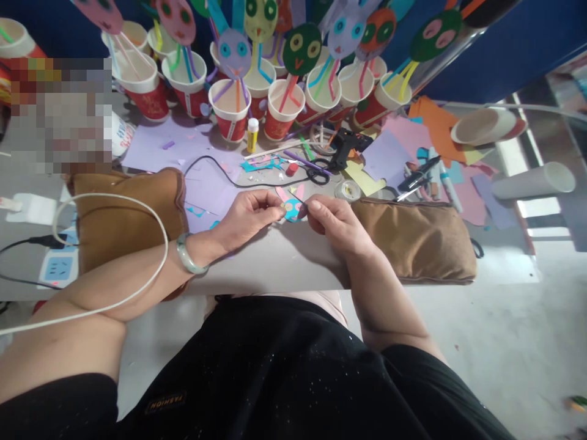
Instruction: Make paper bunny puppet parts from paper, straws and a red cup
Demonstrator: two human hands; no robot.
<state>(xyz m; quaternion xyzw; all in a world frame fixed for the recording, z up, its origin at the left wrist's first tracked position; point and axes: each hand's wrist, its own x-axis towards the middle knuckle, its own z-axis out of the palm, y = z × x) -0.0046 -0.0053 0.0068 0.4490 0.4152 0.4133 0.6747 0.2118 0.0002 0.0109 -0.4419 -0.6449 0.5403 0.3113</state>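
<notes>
A small blue paper animal face (291, 211) with pink ears and round eyes is between my two hands, just above the table's front part. My left hand (254, 214), with a jade-like bangle at the wrist, pinches the face's left edge between thumb and fingertips. At the face's right side, my right hand (334, 221) is closed in a pinch on a thin dark stick-like thing (299, 200); its exact kind is too small to make out. My right fingers hide part of the face's right edge.
Red-and-white paper cups (229, 116) with straws and paper faces line the back. A glue stick (252, 135), scissors (318, 174), glue gun (345, 148) and tape roll (349, 190) lie ahead. Brown pouches (415, 241) flank my hands; a white cable (166, 244) loops over my left forearm.
</notes>
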